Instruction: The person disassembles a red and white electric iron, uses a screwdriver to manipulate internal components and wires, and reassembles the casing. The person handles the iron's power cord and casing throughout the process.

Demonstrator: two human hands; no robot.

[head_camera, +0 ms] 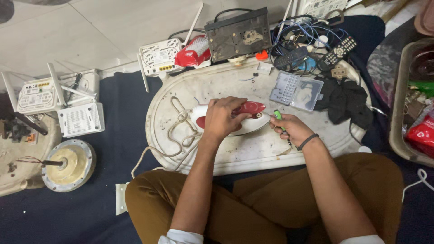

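Note:
A white and red clothes iron (pixel 251 116) lies on an oval white board (pixel 217 86) in front of my crossed legs. My left hand (pixel 222 118) is clamped over the iron's red handle and holds it down. My right hand (pixel 292 129) grips a green-handled screwdriver (pixel 277 115) at the iron's pointed end; the shaft runs back under my palm. The iron's white cord (pixel 180 122) loops off to the left across the board.
A clear parts box (pixel 296 90) lies open at the board's far right beside a black cloth (pixel 346 101). Remotes (pixel 337 52), tangled wires and a dark metal box (pixel 238 34) line the back. White routers (pixel 58 101) and a fan motor (pixel 68 165) sit left.

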